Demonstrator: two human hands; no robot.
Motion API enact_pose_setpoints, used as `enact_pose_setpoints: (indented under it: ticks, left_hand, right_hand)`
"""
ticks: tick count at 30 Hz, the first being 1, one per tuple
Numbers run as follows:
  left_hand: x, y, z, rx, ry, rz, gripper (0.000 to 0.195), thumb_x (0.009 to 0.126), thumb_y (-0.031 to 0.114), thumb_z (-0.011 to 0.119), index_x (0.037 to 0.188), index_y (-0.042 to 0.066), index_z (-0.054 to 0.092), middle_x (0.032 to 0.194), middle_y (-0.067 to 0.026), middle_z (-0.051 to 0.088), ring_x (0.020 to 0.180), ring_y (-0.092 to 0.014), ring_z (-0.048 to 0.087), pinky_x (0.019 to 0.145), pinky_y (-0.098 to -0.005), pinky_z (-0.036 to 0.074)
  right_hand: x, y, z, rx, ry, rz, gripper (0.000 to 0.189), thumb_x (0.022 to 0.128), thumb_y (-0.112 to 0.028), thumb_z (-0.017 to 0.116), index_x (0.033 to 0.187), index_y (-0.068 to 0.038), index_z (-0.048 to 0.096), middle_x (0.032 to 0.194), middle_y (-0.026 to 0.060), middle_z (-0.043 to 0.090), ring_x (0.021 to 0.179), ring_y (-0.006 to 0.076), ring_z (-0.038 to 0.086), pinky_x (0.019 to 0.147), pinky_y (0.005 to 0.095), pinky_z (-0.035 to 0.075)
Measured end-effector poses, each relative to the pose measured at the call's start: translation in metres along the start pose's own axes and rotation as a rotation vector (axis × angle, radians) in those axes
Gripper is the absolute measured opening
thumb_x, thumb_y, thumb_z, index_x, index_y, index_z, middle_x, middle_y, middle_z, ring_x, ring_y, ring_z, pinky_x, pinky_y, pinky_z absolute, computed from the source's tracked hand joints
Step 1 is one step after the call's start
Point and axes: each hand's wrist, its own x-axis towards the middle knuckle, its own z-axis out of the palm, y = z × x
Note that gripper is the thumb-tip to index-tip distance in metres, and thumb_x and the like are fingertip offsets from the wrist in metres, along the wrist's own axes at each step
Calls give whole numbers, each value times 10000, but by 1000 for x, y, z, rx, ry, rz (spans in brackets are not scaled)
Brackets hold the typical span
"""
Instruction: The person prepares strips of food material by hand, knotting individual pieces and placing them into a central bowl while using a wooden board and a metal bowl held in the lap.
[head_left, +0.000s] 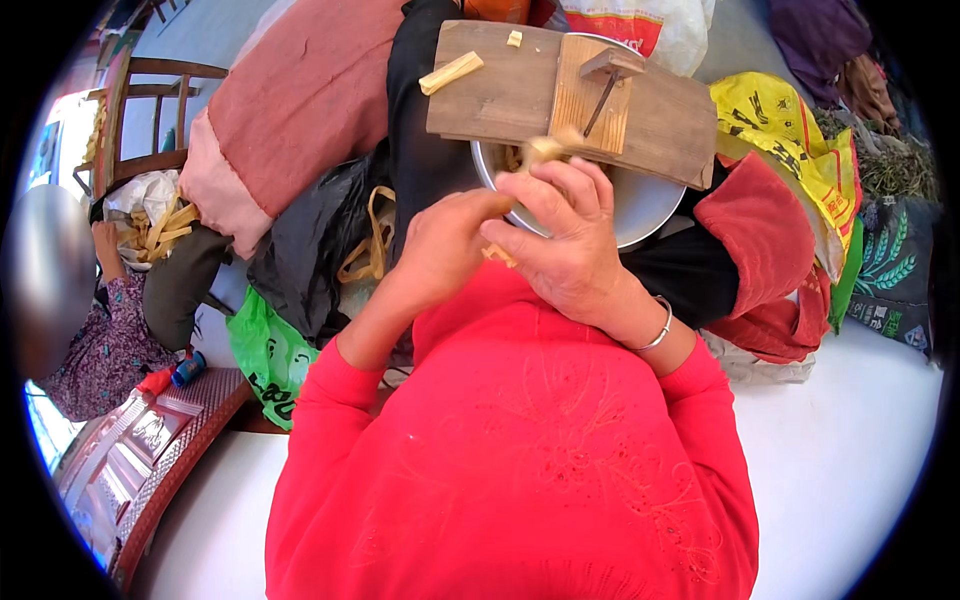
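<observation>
My left hand (448, 238) and my right hand (564, 225) come together over the front of a metal basin (654, 206). Pale yellow material sticks out below my right thumb, and a blurred pale yellow piece (546, 148) shows at the far fingertips of that hand. My left fingertips are partly hidden behind the right hand, so their hold is unclear. Across the basin lies a wooden board (495, 82). A thin dark metal blade (601, 105) slants over its lighter wooden strip (568, 82), topped by a small wooden block (611, 64).
On the board rest a pale yellow stick (451, 73) and a small chunk (514, 38). Black (319, 232) and green plastic bags (270, 352) lie left, a yellow sack (780, 127) right. A person's hand (107, 244) is by a bag of yellow strips (154, 229) at far left.
</observation>
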Motion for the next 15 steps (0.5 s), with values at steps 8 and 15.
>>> enact_pose_setpoints:
  ticks: [8,15]
  left_hand:
    - [23,18,11,445,153,97,144,788,142,661,856,60,565,757,-77,541,674,-233,562,567,-356,443]
    - [35,27,41,-770,121,-238,84,886,76,622,911,23,562,767,14,533,673,-66,497,574,-238,417]
  right_hand:
    - [-24,23,12,465,101,437,153,898,-173,626,941,-26,622,908,46,644,835,163,622,852,342,460]
    - [-31,44,6,1198,391,919,131,913,-118,615,952,4,642,774,25,626,624,64,528,568,212,454]
